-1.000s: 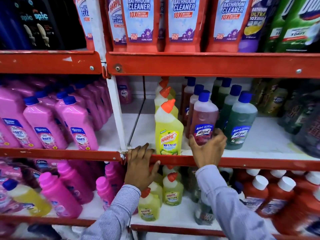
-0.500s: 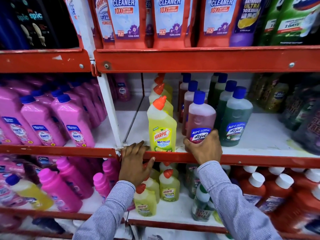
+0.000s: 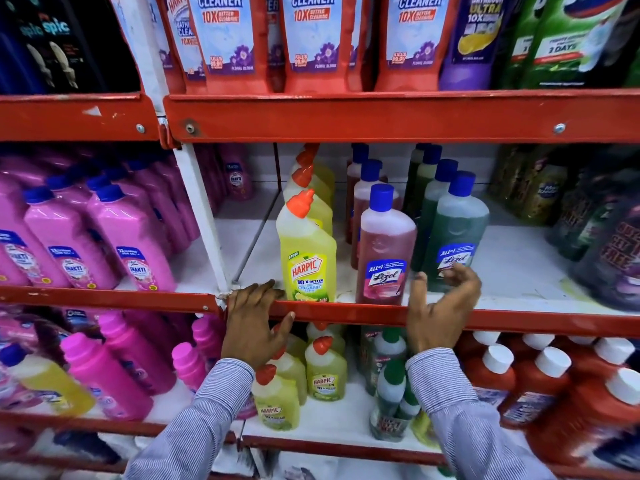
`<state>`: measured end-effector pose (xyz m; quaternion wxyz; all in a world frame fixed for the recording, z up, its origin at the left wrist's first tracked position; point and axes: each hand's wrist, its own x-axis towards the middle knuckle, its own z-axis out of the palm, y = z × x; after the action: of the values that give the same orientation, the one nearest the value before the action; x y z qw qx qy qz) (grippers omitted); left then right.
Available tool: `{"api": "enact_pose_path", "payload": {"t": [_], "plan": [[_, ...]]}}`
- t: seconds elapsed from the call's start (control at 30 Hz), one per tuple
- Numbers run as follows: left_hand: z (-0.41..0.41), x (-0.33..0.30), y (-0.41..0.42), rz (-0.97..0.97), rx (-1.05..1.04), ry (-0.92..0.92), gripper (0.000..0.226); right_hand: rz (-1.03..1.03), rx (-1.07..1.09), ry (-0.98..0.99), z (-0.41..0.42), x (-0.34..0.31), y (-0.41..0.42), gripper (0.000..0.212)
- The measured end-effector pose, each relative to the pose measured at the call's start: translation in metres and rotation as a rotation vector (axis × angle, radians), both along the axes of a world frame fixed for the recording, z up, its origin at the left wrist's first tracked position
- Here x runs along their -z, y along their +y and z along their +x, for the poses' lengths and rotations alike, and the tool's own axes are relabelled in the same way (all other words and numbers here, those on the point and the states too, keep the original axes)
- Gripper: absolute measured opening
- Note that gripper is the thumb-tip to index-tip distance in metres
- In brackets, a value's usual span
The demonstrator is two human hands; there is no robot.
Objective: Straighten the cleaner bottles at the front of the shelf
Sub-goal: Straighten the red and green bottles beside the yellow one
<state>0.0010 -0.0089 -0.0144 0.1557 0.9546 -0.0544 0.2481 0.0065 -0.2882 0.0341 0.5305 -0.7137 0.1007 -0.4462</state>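
Observation:
Three cleaner bottles stand upright at the front of the middle shelf [image 3: 540,323]. A yellow Harpic bottle [image 3: 308,258] with an orange cap is on the left. A reddish-pink Lizol bottle [image 3: 385,247] with a blue cap is in the middle, and a green Lizol bottle [image 3: 459,230] is on the right, set slightly further back. My left hand [image 3: 254,323] lies spread over the red shelf lip just left of the Harpic bottle. My right hand [image 3: 441,315] is open in front of the gap between the two Lizol bottles, its fingertips at the green bottle's label.
More bottles of each kind stand in rows behind the front ones. Pink bottles [image 3: 131,247] fill the left bay beyond a white upright post [image 3: 204,223]. Dark bottles [image 3: 609,244] crowd the right end. Red pouches [image 3: 311,39] stand on the shelf above, and small bottles [image 3: 325,372] below.
My right hand has let go of the reddish-pink Lizol bottle and shifted right to the green one, fingers now spread. My left hand stays on the shelf lip.

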Motion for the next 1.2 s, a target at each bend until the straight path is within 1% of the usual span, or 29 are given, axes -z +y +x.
{"api": "enact_pose_path", "payload": {"t": [0.03,0.07,0.13,0.2,0.27,0.33,0.43,0.53,0.77,0.83,0.93,0.97,1.0,1.03,1.1,1.17,1.2], "plan": [[0.0,0.0,-0.001,-0.003,-0.003,-0.004,0.047,0.042,0.048,-0.016,0.002,-0.001,-0.008,0.057],[0.0,-0.001,-0.002,-0.003,-0.005,-0.009,0.047,0.06,0.089,0.01,0.009,0.0,-0.017,0.062],[0.0,-0.001,-0.003,-0.002,-0.007,-0.015,0.046,0.036,0.127,0.148,0.028,-0.002,-0.032,0.081],[-0.001,-0.002,-0.003,-0.001,-0.01,-0.015,0.046,-0.01,0.084,0.289,0.043,-0.007,-0.043,0.096],[0.0,-0.002,-0.003,0.001,-0.009,-0.02,0.046,-0.057,0.02,0.369,0.052,-0.012,-0.05,0.096],[0.001,0.0,-0.001,0.017,-0.001,-0.023,0.047,-0.145,0.01,0.41,0.055,-0.014,-0.054,0.093],[0.004,0.002,0.002,0.035,-0.004,-0.012,0.05,-0.236,0.054,0.428,0.052,-0.012,-0.056,0.091],[0.005,0.003,0.003,0.038,-0.01,0.0,0.052,-0.25,0.075,0.412,0.042,-0.009,-0.058,0.088],[0.003,0.001,0.001,0.024,-0.01,-0.007,0.053,-0.275,0.106,0.397,0.018,-0.005,-0.059,0.088],[0.003,0.0,0.001,0.018,-0.008,-0.01,0.052,-0.273,0.103,0.402,0.015,-0.004,-0.06,0.093],[0.003,0.001,0.001,0.013,-0.005,-0.007,0.052,-0.218,0.081,0.412,0.01,-0.003,-0.06,0.113],[0.002,0.001,0.001,0.012,-0.002,-0.012,0.051,-0.194,0.103,0.381,0.007,-0.004,-0.059,0.117],[0.002,0.001,0.0,0.008,0.001,-0.021,0.051,-0.184,0.141,0.317,0.003,-0.006,-0.057,0.117],[0.002,0.001,0.0,-0.001,0.004,-0.028,0.051,-0.182,0.177,0.222,-0.003,-0.008,-0.053,0.112],[0.0,-0.002,-0.004,-0.023,0.001,-0.025,0.052,-0.173,0.199,-0.025,-0.016,-0.012,-0.039,0.092],[-0.003,-0.005,-0.006,-0.04,-0.005,-0.002,0.057,-0.176,0.109,-0.207,-0.026,-0.016,-0.018,0.065],[-0.003,-0.007,-0.006,-0.048,-0.003,0.015,0.06,-0.202,0.035,-0.251,-0.029,-0.018,-0.006,0.051]]}}
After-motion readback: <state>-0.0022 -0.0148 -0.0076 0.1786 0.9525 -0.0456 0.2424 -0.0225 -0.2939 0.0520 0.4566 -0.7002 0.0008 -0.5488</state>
